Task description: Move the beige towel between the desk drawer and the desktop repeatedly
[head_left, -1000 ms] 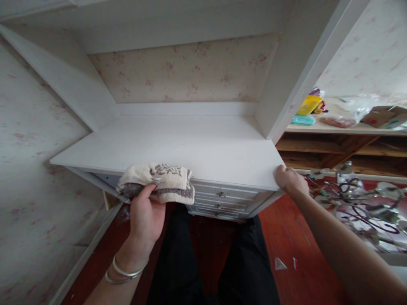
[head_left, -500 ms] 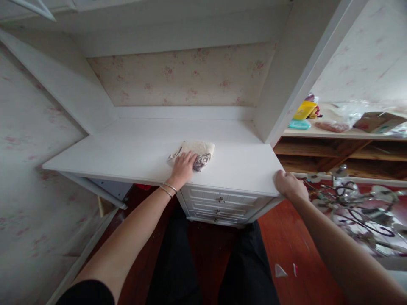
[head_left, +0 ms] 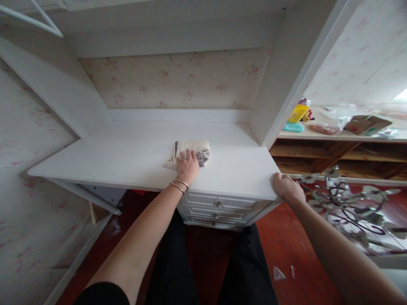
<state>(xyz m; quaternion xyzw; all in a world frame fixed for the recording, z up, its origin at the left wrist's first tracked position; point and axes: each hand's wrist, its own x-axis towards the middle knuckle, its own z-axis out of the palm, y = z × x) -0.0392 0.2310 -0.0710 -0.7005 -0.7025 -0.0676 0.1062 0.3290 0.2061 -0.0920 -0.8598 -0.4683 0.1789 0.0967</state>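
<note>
A cream cloth with a grey pattern lies on the white desktop, a little right of its middle. My left hand presses down on the cloth's near edge, fingers spread flat over it, two thin bangles at the wrist. My right hand grips the desktop's front right corner, fingers curled over the edge. Below the desktop is a white drawer unit with small metal knobs.
White side panels and a flowered back wall box in the desk. To the right, a wooden shelf carries a yellow container, a teal box, bags and a cardboard box. A chandelier lies on the red floor, with small shards near my feet.
My left hand carried the cloth from the desk's front left edge up onto the top and now presses it slightly further back. The right hand stayed on the corner.
</note>
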